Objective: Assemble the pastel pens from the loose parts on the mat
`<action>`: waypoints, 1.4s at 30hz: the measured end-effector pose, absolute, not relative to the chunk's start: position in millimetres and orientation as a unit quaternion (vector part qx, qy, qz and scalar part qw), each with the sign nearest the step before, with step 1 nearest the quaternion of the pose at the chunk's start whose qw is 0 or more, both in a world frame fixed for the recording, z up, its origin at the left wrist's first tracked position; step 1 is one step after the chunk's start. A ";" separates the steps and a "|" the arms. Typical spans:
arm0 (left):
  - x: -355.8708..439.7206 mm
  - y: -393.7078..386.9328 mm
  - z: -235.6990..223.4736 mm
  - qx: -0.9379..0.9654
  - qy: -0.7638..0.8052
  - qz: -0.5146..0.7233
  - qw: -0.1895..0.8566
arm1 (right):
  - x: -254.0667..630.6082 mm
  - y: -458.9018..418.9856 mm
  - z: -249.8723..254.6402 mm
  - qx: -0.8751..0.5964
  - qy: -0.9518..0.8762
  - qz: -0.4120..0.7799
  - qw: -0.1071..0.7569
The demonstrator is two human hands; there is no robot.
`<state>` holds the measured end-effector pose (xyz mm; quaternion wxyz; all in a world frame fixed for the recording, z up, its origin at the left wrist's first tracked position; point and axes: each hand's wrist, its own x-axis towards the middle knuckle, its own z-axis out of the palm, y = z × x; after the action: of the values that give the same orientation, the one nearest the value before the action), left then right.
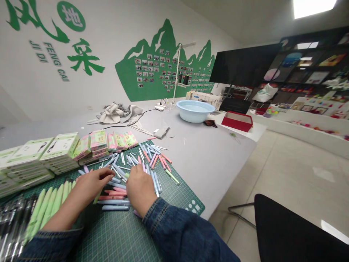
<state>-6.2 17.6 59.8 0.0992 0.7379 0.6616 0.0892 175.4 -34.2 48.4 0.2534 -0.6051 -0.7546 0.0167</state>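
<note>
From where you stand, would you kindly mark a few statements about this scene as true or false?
1. The left hand and right hand are over pens on a cutting mat. True.
2. The basin on the far table is red. False: it is pale blue; the red item is a box.
3. The sleeves are denim. True.
4. The chair stands on the table. False: it stands on the floor.
</note>
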 end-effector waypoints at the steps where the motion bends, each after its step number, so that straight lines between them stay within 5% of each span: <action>1: -10.4 17.5 61.9 0.732 0.667 0.089 0.102 | 173.2 -27.5 47.0 -0.600 -0.750 0.045 0.276; 6: -39.7 14.4 77.8 0.683 0.719 0.101 0.076 | 176.4 0.8 35.2 -0.578 -0.643 0.270 0.423; 19: -35.1 16.2 52.2 0.686 0.722 0.032 0.086 | 176.0 -0.4 20.7 -0.483 -0.515 0.506 0.496; 29: -20.7 21.7 68.4 0.719 0.681 0.109 0.089 | 211.3 15.4 39.6 -0.407 -0.344 0.532 0.658; 42: 21.7 46.4 45.1 0.790 0.597 0.099 0.101 | 228.1 19.9 47.4 -0.385 -0.292 0.553 0.678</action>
<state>21.7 46.4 45.1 0.1014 0.7899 0.5966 0.0995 228.1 19.9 47.4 0.6785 -0.3849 -0.2920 0.5535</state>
